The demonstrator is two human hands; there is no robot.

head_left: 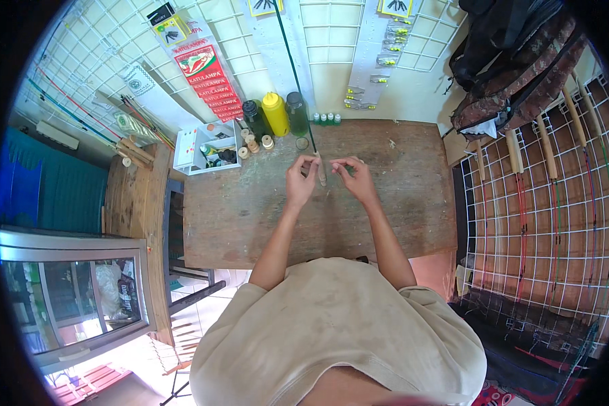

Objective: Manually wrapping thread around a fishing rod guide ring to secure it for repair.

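A thin dark green fishing rod (pixel 294 68) slants from the top of the view down to the middle of the table, ending in a short pale handle (pixel 322 177). Beside the top of that handle is my left hand (pixel 300 178), thumb and fingertips closed on the rod. Just right of the handle, my right hand (pixel 356 178) is raised over the table with thumb and forefinger pinched. Whatever sits in that pinch is too small to make out. A small ring (pixel 302 143) lies on the wood beyond my left hand.
Along the table's (pixel 250 223) back stand a yellow squeeze bottle (pixel 276 114), dark bottles (pixel 255 120), thread spools (pixel 268 142) and several small vials (pixel 327 119). A white divided box (pixel 189 159) sits at the back left. More rods hang on the right rack (pixel 521 223), below a backpack (pixel 514 68).
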